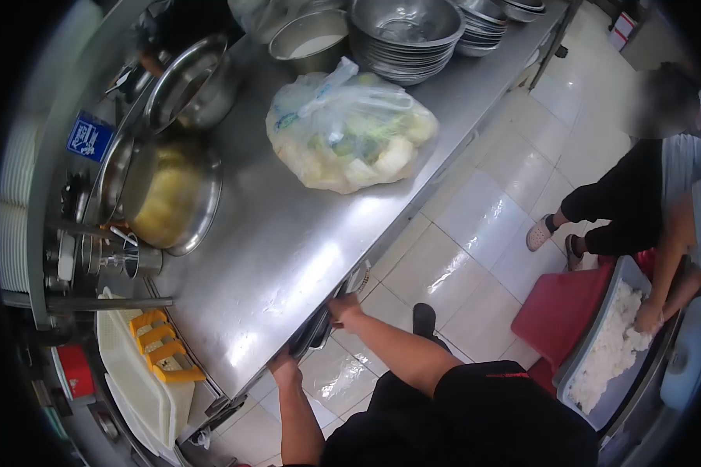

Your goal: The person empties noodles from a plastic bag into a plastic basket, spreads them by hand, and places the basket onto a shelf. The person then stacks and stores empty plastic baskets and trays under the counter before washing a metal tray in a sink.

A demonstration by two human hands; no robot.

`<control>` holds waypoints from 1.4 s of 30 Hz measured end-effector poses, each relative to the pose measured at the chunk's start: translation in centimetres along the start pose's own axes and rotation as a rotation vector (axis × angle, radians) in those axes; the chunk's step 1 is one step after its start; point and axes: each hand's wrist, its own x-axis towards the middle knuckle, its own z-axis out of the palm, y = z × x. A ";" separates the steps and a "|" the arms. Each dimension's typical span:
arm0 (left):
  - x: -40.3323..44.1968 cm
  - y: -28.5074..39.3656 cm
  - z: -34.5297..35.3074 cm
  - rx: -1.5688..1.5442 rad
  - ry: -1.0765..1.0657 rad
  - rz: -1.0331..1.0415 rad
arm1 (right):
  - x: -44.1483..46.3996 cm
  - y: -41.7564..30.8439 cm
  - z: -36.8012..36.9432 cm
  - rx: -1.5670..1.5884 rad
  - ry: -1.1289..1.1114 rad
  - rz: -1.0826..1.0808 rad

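Below the front edge of the steel table [273,265], my left hand [286,369] grips something dark, its fingertips hidden under the edge. My right hand [344,310] is farther along the same edge, fingers curled at the far side of dark, shiny items [316,328]. These items lie between my two hands, partly under the tabletop, and I cannot make out what they are. On the tabletop, well beyond my hands, rests a tied clear plastic bag [350,132] of pale green and white cut vegetables.
Stacked steel bowls [405,35] and a pot [310,43] stand at the back. Large steel basins [171,187] and white baskets [144,373] line the left. At right, another person [681,194] reaches into a tub [600,350] of white food, beside a red lid [561,315].
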 end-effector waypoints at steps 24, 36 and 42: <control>-16.8 -4.6 4.3 0.697 -1.098 -0.186 | -18.0 16.4 -23.1 0.597 0.251 -0.444; -24.0 -5.0 38.0 0.677 -1.234 -0.159 | -15.4 2.6 -43.9 0.991 0.351 -0.555; -27.5 -2.9 56.4 0.567 -1.026 0.054 | -11.2 -13.0 -55.7 0.953 0.294 -0.635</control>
